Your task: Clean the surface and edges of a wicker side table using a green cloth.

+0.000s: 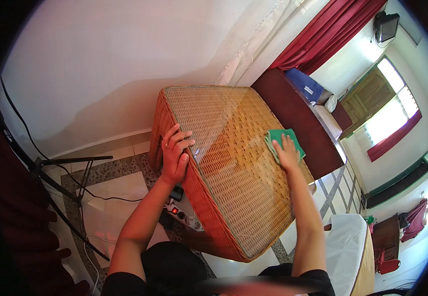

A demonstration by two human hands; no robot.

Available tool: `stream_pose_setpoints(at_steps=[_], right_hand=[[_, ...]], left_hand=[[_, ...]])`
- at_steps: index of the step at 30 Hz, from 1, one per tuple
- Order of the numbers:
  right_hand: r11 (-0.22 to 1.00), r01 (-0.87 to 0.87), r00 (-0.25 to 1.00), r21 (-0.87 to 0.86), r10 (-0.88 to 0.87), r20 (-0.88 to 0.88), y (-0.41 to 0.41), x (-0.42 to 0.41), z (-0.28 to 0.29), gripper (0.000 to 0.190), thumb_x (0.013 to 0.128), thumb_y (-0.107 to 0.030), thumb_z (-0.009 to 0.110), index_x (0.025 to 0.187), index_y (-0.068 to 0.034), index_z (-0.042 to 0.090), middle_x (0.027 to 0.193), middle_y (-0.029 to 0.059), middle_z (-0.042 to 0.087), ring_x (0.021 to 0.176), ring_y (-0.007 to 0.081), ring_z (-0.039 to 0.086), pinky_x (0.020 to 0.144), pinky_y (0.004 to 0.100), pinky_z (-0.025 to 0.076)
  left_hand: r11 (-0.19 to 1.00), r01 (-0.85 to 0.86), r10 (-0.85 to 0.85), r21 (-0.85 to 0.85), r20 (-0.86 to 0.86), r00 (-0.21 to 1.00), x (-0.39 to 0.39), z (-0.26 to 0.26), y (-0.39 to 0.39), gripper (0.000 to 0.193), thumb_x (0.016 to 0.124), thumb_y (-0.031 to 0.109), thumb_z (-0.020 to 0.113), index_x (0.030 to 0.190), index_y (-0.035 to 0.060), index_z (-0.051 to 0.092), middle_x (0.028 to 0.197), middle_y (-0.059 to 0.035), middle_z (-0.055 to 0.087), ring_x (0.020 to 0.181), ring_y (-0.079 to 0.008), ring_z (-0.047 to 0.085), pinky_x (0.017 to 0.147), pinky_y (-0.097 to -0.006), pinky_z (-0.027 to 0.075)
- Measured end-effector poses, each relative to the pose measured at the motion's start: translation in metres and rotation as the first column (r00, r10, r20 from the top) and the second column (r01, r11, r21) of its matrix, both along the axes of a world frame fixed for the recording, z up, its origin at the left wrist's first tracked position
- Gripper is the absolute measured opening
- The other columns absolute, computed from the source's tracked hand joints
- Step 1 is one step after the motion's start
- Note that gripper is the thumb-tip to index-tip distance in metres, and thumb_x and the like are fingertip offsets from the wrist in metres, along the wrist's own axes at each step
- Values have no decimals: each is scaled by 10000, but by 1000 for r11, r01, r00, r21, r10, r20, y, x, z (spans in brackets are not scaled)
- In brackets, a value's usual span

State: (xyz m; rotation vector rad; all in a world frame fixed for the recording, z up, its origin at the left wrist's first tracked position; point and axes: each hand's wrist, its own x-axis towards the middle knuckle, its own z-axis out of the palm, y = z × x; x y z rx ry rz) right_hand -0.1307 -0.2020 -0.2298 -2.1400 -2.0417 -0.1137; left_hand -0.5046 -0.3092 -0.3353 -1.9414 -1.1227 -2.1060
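Before me stands a woven wicker table point(214, 114) with a clear glass sheet over its top. My left hand point(177, 153) rests on the near-left edge, fingertips on the glass and thumb along the rim; it holds no separate object. Near the far-right side, my right hand point(287, 152) presses flat on a folded green cloth point(293, 137) that lies on the glass. Part of the cloth is hidden under the palm and fingers.
A dark red bed-like panel point(291, 107) adjoins the table's far side. Below left are a power strip point(177, 211) with a lit switch, a black cable point(99, 198) and a black metal stand point(62, 192). A white-covered table point(343, 244) stands at lower right.
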Motion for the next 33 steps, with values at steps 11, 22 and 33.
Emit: stream_pose_setpoints(at_steps=[11,22,33], right_hand=[[638,-752,644,166,765,-21,35,-249,-9,690,927,-633,468,1470,-206,460,1557,128,370,1439,311,330,1131,578,243],[994,-108,994,-10,108,-28,85,-64,-7,749,936,-692,374,1540,-249,344,1622,113,242,1503,281,196,1177,553,146],[648,-754,648,103,761,-40,69,-276,-4,739,900,-683,458,1487,-234,436,1581,122,329,1469,308,281,1156,574,202]], left_hand=[[999,-38,40,-24,60,997,0,-6,-4,349,940,244,394,1071,50,653,1266,-138,580,1358,-380,379,1127,-489,263],[999,35,-35,5,101,994,0,-12,4,337,936,247,422,1056,69,681,1274,-126,590,1358,-378,371,1121,-485,275],[1000,-8,9,-21,81,997,0,-11,2,361,933,245,396,1055,48,673,1265,-140,598,1352,-400,389,1122,-492,281]])
